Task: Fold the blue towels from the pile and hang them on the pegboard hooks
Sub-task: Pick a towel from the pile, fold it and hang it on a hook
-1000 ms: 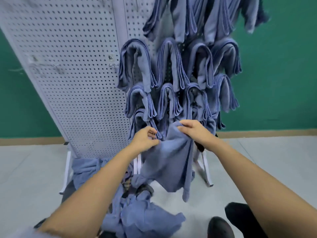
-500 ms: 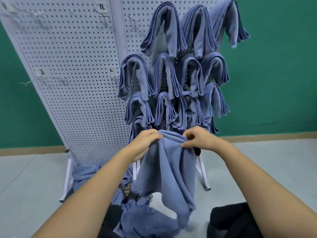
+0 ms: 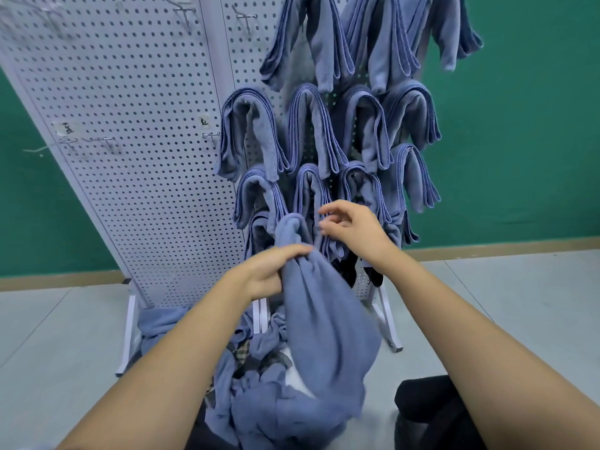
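at the foot of the pegboard, the left hand grips the blue towel bunched just below its top, while the right hand hovers just beside it, fingers loosely spread, holding nothing. the towel hangs limp over the pile; it looks light, soft and floppy, so pinching two corners should spread it best for folding. folded towels hang on the board behind.
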